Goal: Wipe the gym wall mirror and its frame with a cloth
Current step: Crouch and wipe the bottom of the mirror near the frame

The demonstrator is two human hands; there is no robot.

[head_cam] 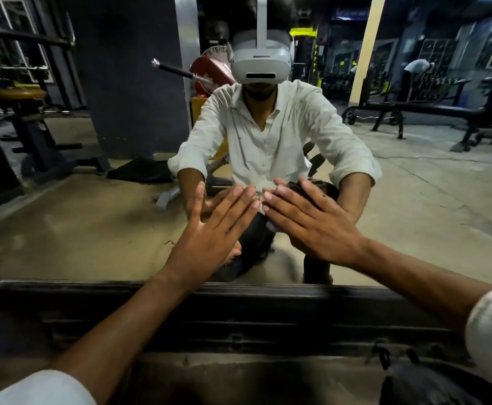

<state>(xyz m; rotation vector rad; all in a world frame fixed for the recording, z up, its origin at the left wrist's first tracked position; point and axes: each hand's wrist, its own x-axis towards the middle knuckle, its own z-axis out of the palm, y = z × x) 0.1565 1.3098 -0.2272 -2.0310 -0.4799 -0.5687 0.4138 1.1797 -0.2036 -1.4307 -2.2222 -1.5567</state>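
Observation:
The wall mirror point(98, 223) fills most of the view and reflects me crouching in a white shirt. Its dark bottom frame point(238, 299) runs across the lower part of the view. My left hand point(212, 229) is held flat with straight fingers against or just before the glass. My right hand point(312, 220) is held the same way beside it, fingertips nearly meeting those of the left. Neither hand holds anything. No cloth shows in either hand.
A dark rounded object point(431, 384) lies on the floor at the lower right, below the frame. The glass reflects gym benches point(431, 112), weight machines point(25, 118), a dark pillar point(133, 77) and a dark cloth-like heap on the floor point(142, 171).

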